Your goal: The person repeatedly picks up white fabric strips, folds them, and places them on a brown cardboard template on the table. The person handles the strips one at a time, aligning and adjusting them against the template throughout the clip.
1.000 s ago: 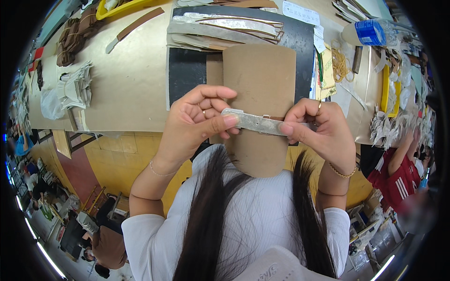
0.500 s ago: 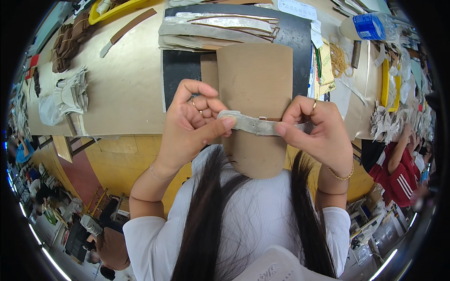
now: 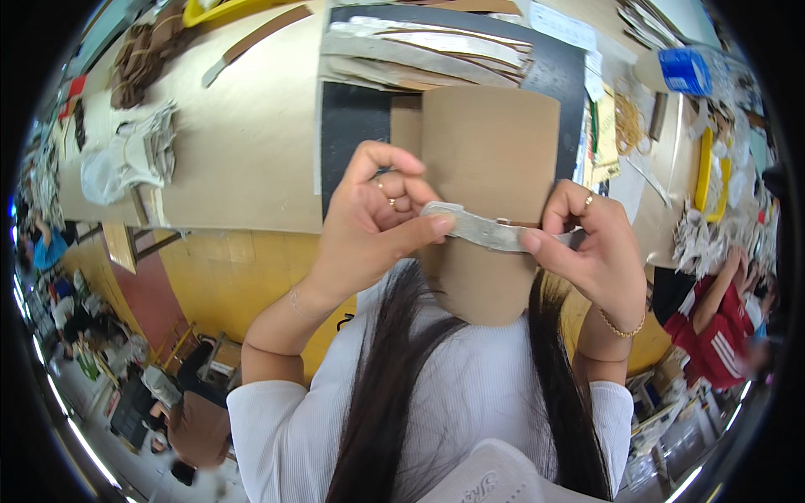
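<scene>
A pale grey, leather-like strap (image 3: 488,235) with a rounded left end is stretched between my hands, bent slightly and showing a brown edge. My left hand (image 3: 386,210) pinches its rounded end between thumb and fingers, the other fingers curled loosely. Farther along, my right hand (image 3: 591,243) is closed on the strap with thumb and index finger; the strap's right end is partly hidden there. Behind and below the strap is a brown curved board (image 3: 490,151), which reaches from the bench over its near edge toward my body.
Several grey and brown strips (image 3: 428,54) lie on a dark mat (image 3: 356,126). Left are one brown strip (image 3: 260,38), a brown bundle (image 3: 138,67) and a pale stack (image 3: 147,151). A blue-labelled bottle (image 3: 688,71) and rubber bands (image 3: 629,121) lie right. People sit at both sides.
The view has shifted, so the bench and its things appear farther right. Both hands keep their pinch on the strap, and its hold looks much the same.
</scene>
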The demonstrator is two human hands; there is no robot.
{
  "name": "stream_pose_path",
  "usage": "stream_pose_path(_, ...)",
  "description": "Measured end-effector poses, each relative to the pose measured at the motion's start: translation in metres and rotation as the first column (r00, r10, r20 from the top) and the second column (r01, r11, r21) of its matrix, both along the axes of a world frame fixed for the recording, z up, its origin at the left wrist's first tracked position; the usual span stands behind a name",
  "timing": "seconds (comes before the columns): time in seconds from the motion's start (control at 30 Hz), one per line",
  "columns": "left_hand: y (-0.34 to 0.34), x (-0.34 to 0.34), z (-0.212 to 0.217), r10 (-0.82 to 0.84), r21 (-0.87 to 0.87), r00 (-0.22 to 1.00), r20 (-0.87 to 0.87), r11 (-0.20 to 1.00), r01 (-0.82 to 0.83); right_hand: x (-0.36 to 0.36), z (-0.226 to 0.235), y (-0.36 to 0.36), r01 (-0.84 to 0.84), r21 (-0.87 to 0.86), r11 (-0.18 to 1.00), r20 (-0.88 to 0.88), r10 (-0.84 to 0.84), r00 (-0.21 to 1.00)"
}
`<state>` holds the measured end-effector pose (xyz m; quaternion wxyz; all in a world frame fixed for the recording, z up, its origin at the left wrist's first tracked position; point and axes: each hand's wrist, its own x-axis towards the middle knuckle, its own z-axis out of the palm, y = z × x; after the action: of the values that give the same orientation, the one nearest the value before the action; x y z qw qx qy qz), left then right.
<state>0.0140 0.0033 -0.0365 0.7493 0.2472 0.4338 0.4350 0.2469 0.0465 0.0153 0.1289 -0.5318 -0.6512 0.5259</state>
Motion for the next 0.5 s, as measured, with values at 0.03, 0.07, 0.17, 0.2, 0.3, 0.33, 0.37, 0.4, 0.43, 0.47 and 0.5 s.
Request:
stream_pose_path(0.03,0.0,0.0,0.0,-0.005,-0.022,1.0,-0.021,1.0,0.005,0.001,0.001,0.0,0.01,-0.027,1.0,0.021,-0.009,1.0)
stream_pose_path(0.07,-0.001,0.001,0.0,0.006,-0.012,1.0,-0.012,1.0,-0.007,-0.001,0.002,0.0,0.022,-0.054,0.998,0.042,-0.019,0.999)
stream_pose_path(0.17,-0.001,0.004,-0.002,0.032,0.051,0.999,0.005,0.998,-0.032,-0.002,0.005,-0.002,0.054,-0.12,0.991,0.048,-0.049,0.998)
stream_pose_path(0.2,0.0,0.004,-0.002,0.024,0.058,1.0,-0.005,0.998,-0.024,0.0,0.005,-0.002,0.061,-0.14,0.988,0.038,-0.056,0.998)
stream_pose_path(0.3,0.001,0.0,-0.005,0.016,0.054,1.0,0.011,0.998,-0.017,0.012,0.0,0.002,0.032,-0.195,0.98,-0.083,-0.049,0.995)
stream_pose_path(0.33,0.002,-0.002,-0.007,0.026,0.053,0.999,0.045,0.998,-0.028,0.017,-0.002,0.001,0.021,-0.221,0.975,-0.146,-0.055,0.988)
stream_pose_path(0.37,0.002,-0.004,-0.008,0.037,0.051,0.996,0.078,0.998,-0.041,0.021,-0.001,0.001,0.008,-0.219,0.976,-0.175,-0.048,0.983)
stream_pose_path(0.4,0.001,-0.007,-0.009,0.051,0.043,0.993,0.108,0.998,-0.055,0.025,0.0,0.001,-0.007,-0.221,0.975,-0.208,-0.04,0.977)
stream_pose_path(0.43,0.001,-0.01,-0.011,0.051,0.067,0.994,0.094,0.996,-0.057,0.028,0.001,0.001,-0.024,-0.223,0.975,-0.24,-0.031,0.97)
stream_pose_path(0.47,0.001,-0.014,-0.013,0.051,0.092,0.995,0.081,0.994,-0.059,0.031,-0.001,0.0,-0.016,-0.242,0.97,-0.26,-0.048,0.965)
stream_pose_path(0.5,0.0,-0.016,-0.015,0.056,0.117,0.996,0.068,0.991,-0.064,0.033,-0.004,-0.001,-0.014,-0.261,0.965,-0.279,-0.062,0.958)
